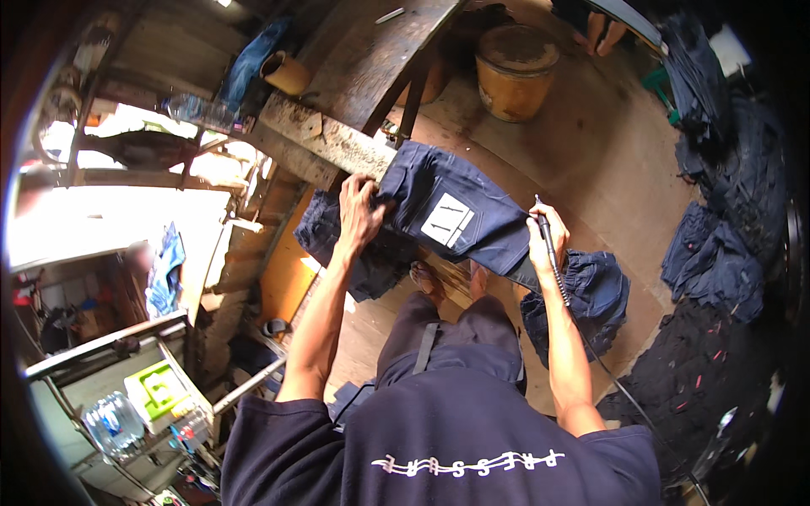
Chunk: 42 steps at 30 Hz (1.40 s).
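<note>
Dark blue denim trousers (498, 211) lie stretched out in front of me, with a white patterned patch (447, 222) on their pocket. At their left end, beside a rough wooden beam, my left hand (361, 211) is closed on the cloth with curled fingers. My right hand (548, 236) is closed round a slim dark pen-like tool (547, 229), at the right end of the trousers. Its thin tip points up and away from me, clear of the patch. A dark cord (629, 392) trails from the tool down past my right forearm.
A wooden bench (354, 67) and a pale rough beam (337, 139) stand ahead on the left. Farther off is a round yellowish drum (516, 76). Piled dark clothes (713, 261) line the right side. Another person's hand or foot (603, 34) shows at the top. Lower left, a metal rack holds bottles (116, 424).
</note>
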Available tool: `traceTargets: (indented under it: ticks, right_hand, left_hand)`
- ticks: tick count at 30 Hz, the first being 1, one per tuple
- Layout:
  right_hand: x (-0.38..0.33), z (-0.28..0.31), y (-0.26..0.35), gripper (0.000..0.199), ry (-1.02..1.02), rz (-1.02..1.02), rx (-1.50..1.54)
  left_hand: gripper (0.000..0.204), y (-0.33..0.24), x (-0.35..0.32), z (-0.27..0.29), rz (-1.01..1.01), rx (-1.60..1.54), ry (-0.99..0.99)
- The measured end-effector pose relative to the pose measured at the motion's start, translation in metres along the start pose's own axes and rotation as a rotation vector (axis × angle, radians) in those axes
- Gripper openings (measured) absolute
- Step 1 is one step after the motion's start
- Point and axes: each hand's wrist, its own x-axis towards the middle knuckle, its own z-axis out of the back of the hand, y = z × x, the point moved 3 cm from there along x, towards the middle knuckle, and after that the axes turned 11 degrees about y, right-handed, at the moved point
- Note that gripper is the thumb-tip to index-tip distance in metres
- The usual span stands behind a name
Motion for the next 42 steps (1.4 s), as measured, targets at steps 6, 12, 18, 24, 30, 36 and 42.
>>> traceTargets:
  ticks: [6,12,18,24,30,36,42]
  right_hand:
    - [-0.052,0.122,-0.057,0.017,-0.102,-0.027,-0.243]
    - [0.012,0.208,-0.099,0.025,-0.459,-0.228,-0.478]
    - [0.05,0.068,-0.001,0.03,0.06,0.285,-0.288]
    - [0.01,-0.101,0.039,0.044,0.552,0.526,-0.071]
    - [0.021,-0.096,0.03,0.025,0.535,0.39,0.096]
    - [0.061,-0.139,0.056,0.032,0.59,0.28,0.218]
    - [0.087,-0.186,0.065,0.029,0.695,0.695,0.054]
  left_hand:
    - [0.036,-0.107,-0.025,-0.028,0.033,-0.12,0.029]
    - [0.034,-0.23,0.059,-0.121,0.132,-0.316,0.027]
    - [0.038,-0.065,0.085,-0.074,0.091,-0.113,-0.282]
    - [0.062,0.024,0.121,-0.025,0.292,-0.135,-0.236]
    - [0.032,-0.024,0.02,-0.028,0.002,-0.15,0.039]
    - [0.063,0.017,-0.002,-0.058,0.041,-0.233,0.248]
    - [0.084,0.034,-0.001,-0.061,0.011,-0.514,0.181]
